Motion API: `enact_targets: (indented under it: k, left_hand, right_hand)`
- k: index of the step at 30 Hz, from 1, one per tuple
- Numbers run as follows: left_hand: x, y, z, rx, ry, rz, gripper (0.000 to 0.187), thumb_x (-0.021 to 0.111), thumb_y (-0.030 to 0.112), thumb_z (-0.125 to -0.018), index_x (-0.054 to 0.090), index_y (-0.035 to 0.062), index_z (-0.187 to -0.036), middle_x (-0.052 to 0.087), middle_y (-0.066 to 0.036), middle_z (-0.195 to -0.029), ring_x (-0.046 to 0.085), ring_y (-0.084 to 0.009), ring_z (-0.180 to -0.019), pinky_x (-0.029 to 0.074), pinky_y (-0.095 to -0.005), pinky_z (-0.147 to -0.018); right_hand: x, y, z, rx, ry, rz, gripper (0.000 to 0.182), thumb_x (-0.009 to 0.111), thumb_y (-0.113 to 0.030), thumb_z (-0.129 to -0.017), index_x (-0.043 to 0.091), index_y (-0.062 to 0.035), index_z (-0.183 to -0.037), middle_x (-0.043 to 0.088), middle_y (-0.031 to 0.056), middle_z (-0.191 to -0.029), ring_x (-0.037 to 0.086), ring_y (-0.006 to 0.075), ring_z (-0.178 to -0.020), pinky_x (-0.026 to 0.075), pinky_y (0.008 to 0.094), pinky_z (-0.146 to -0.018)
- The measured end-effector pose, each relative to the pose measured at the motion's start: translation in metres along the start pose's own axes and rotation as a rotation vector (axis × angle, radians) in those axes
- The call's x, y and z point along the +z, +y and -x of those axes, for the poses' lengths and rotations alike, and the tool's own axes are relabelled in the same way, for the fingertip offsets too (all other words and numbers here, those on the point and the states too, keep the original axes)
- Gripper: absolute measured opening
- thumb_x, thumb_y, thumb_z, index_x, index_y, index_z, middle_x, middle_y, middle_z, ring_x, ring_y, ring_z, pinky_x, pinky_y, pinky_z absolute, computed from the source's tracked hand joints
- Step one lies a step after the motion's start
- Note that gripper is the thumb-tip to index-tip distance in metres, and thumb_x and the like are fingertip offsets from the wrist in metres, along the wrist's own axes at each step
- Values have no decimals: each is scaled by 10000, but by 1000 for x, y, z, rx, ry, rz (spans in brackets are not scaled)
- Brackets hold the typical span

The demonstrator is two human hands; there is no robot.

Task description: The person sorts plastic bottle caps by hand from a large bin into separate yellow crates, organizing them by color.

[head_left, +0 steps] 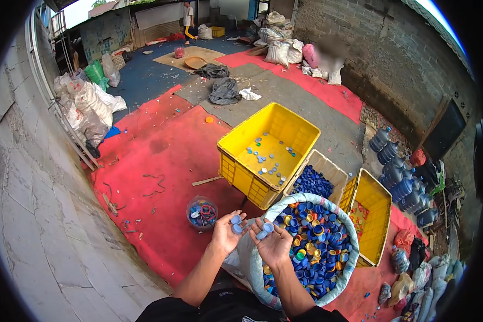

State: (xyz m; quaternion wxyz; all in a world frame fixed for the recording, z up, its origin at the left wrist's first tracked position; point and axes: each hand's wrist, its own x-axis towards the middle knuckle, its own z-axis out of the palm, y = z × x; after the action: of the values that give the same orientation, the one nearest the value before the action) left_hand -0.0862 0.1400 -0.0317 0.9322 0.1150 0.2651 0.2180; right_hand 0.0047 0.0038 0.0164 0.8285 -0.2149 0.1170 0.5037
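Observation:
Both palms face up in front of me, side by side. A couple of pale blue bottle caps [236,219] lie in my left hand [225,234], whose fingers curl loosely around them. My right hand [273,248] cradles more pale blue bottle caps [267,228]. It hovers over the left edge of a big round sack [354,241] with a rolled rim. Mixed bottle caps [314,247], mostly dark blue with some yellow, orange and white, fill the sack. Left of my hands stands a clear round tub [194,225] with assorted small items.
Beyond my hands, a yellow crate [243,170] has scattered caps inside. A pale crate [335,170] of dark blue caps and another yellow crate [378,228] with red and orange pieces stand right. Large water bottles [397,174] line the right wall. A person [188,21] stands far back.

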Motion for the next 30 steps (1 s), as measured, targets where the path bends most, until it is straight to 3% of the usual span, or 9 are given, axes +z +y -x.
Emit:
enact_targets:
  k: [8, 11, 13, 16, 18, 19, 20, 23, 30]
  left_hand:
    - [29, 11, -98, -157, -46, -24, 293, 542, 317, -906, 554, 50, -1026, 616, -126, -979, 570, -262, -925, 452, -413, -891]
    - [85, 33, -160, -62, -205, 5, 556, 546, 425, -907, 473, -64, -1161, 561, -210, -1075, 538, -311, -1022, 379, -483, -1019]
    - [117, 43, -183, -41, -60, 70, 1096, 578, 556, -847, -26, -112, -1471, 62, -314, -1529, 80, -436, -1439, 69, -550, -1167]
    - [104, 40, -180, -64, -146, -44, 1172, 572, 592, -838, -149, -93, -1458, -130, -310, -1541, -76, -433, -1453, 24, -538, -1171]
    - [73, 31, -175, -93, -132, -150, 1078, 556, 576, -863, -36, -69, -1492, -47, -323, -1545, -24, -430, -1457, 40, -519, -1177]
    - [65, 24, -162, -54, -88, -174, 949, 554, 536, -883, 104, -59, -1470, 114, -300, -1509, 136, -410, -1418, 145, -508, -1160]
    - [56, 16, -147, -20, -44, -202, 831, 552, 496, -904, 244, -50, -1449, 275, -277, -1474, 296, -389, -1378, 250, -497, -1144]
    - [44, -9, -101, 1, -85, -242, 343, 548, 376, -948, 576, 55, -1067, 602, -70, -1011, 565, -199, -932, 479, -381, -905]
    - [42, -88, -21, 293, -204, -752, 259, 583, 271, -963, 587, 73, -797, 569, -20, -738, 518, -103, -688, 426, -268, -670]
  right_hand:
    - [14, -29, -65, -174, 169, -48, 472, 479, -197, -851, 418, 91, -1220, 443, 242, -1297, 459, 390, -1206, 360, 519, -1085]
    - [41, -70, -121, -334, -38, -67, 616, 491, -204, -836, 304, 146, -1306, 212, 304, -1465, 227, 430, -1377, 240, 512, -1153]
    - [45, -92, -137, -390, -4, -34, 670, 502, -214, -832, 248, 141, -1340, 63, 315, -1533, 60, 433, -1451, 151, 502, -1184]
    - [25, -99, -112, -462, 33, -2, 778, 533, -161, -809, 137, 135, -1410, 84, 311, -1527, 129, 449, -1434, 195, 497, -1174]
    - [11, -89, -71, -599, 167, 102, 800, 533, -127, -804, 117, 86, -1453, 134, 302, -1516, 209, 436, -1415, 253, 498, -1155]
    - [-5, -85, -48, -630, 117, 189, 815, 490, -68, -803, 64, 53, -1487, 96, 306, -1533, 256, 426, -1405, 308, 484, -1143]
    - [-17, -79, -26, -672, 88, 225, 735, 498, -57, -805, 180, 73, -1455, 217, 295, -1501, 357, 407, -1357, 358, 476, -1113]
    - [-53, -50, 39, -605, 192, 493, 557, 489, -14, -817, 358, 66, -1353, 440, 247, -1375, 522, 332, -1214, 443, 425, -1034]
    - [-124, -8, 124, -644, 406, 1037, 349, 587, 43, -840, 546, 28, -1186, 650, 114, -1092, 616, 115, -908, 503, 245, -800]
